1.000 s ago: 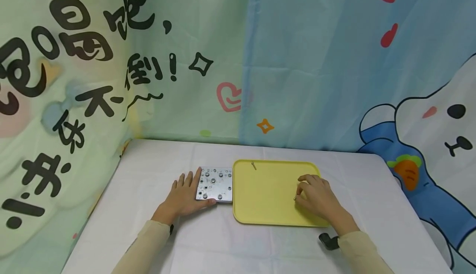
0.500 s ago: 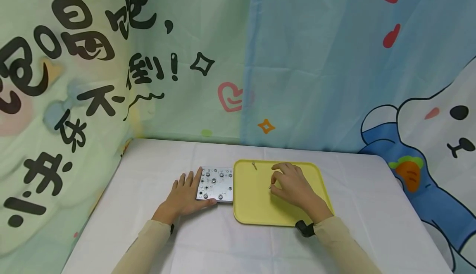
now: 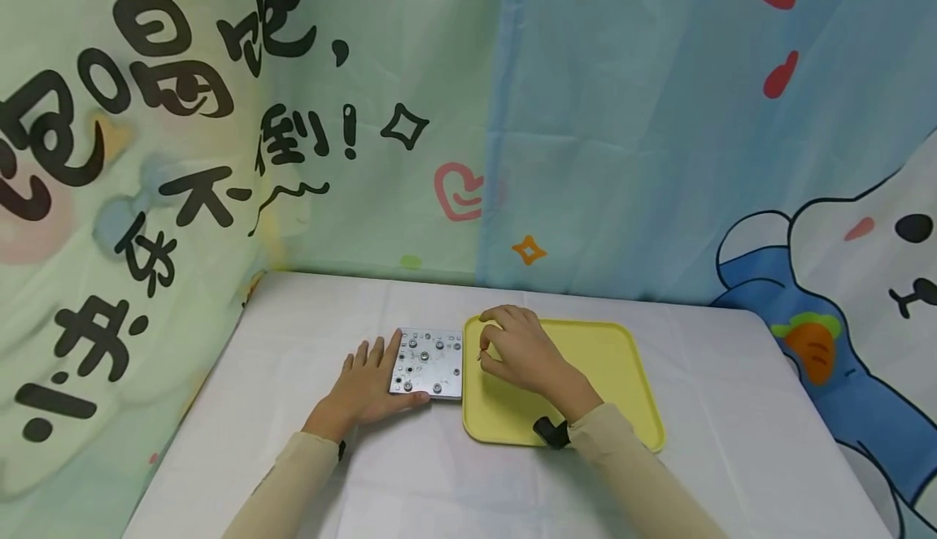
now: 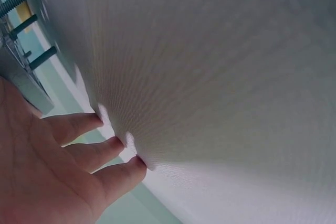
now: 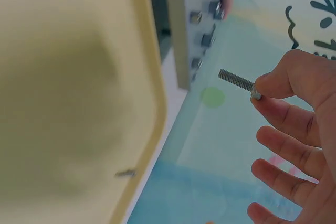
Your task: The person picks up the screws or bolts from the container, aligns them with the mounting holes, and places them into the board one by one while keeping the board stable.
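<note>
A silver metal plate (image 3: pixel 426 362) with several screw heads on its top lies left of the yellow tray (image 3: pixel 564 433). My left hand (image 3: pixel 373 384) rests against it, index finger along its left edge and thumb at its front corner. Threaded shanks (image 4: pixel 43 57) stick out from the plate's underside in the left wrist view. Over the tray's left part, my right hand (image 3: pixel 523 352) pinches a screw (image 5: pixel 236 80) by its head between thumb and index finger, the other fingers loosely spread. A second screw (image 5: pixel 126 173) lies in the tray near its rim, hidden behind my right hand in the head view.
A white cloth (image 3: pixel 410 474) covers the table. Printed curtains (image 3: pixel 622 157) hang behind it and along the left side. A black wrist device (image 3: pixel 552 432) sits at my right wrist, above the tray's front rim.
My right hand has moved left across the tray with the screw, from the right side to near the plate. The left hand and the plate have stayed in place.
</note>
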Tool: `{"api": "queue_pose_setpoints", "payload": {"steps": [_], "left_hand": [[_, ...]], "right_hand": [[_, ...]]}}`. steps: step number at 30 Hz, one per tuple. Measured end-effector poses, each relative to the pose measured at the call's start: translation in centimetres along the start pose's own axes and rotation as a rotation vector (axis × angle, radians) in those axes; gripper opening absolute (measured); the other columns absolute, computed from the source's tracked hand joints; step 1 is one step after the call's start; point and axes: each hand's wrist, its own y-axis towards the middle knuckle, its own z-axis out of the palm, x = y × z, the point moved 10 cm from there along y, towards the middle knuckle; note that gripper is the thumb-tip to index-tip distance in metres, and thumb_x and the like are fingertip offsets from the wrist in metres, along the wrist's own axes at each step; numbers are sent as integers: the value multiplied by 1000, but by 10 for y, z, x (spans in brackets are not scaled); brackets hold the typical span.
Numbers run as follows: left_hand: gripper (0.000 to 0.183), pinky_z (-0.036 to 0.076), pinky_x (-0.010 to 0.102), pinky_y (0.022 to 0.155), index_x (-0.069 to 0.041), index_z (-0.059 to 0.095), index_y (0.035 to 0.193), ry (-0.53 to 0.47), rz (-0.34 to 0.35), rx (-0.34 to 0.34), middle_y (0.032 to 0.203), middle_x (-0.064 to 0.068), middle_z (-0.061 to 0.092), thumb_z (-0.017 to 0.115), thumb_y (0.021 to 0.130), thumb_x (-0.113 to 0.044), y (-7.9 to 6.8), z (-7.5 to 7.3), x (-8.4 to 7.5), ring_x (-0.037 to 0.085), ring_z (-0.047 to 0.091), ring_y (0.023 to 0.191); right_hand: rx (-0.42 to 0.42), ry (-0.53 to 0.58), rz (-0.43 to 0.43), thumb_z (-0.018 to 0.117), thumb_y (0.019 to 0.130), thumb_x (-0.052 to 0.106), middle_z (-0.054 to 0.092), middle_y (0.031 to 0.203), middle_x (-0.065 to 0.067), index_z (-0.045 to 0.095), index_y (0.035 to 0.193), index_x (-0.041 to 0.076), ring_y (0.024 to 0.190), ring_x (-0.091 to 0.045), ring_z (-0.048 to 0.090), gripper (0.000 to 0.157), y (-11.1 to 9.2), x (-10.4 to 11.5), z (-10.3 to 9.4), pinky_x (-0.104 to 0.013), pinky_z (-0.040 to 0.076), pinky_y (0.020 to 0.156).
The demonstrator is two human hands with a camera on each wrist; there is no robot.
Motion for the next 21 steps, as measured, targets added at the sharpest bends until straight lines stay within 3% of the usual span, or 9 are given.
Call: {"api": "queue_pose_setpoints", "payload": {"steps": [21], "left_hand": [[117,25,62,112,-11,11,162,24,17,-20,157,27,28,48,80,-86,2,-2,1,50,24,143]], "right_hand": [[65,55,-85,68,89,16,59,129,-7,69,84,17,124,-30,50,5,56,53,26,-54,38,104]]}}
